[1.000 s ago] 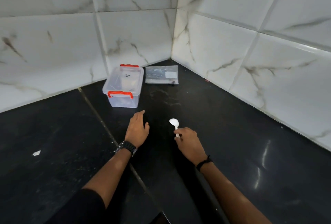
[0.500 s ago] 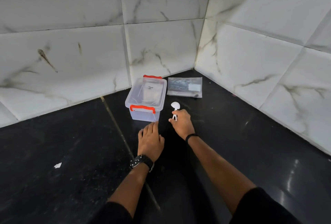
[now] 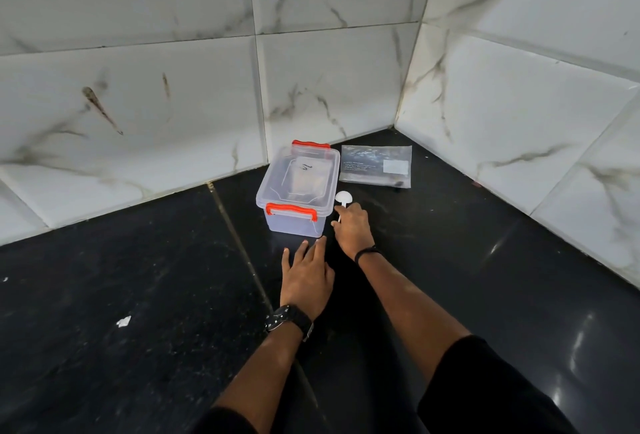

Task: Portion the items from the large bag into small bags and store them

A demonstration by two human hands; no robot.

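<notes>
Resting flat on the desk (image 3: 138,295), the left hand (image 3: 306,279) lies spread, fingertips just short of the lidded box (image 3: 298,191). Farther on, the right hand (image 3: 351,225) pinches a white spoon (image 3: 343,198), handle near-to-far. The large bag (image 3: 375,166) lies farther right, contents hard to read.

Black sleeves (image 3: 485,381) – black wristwatch (image 3: 289,319) left, black band (image 3: 366,252) right
</notes>
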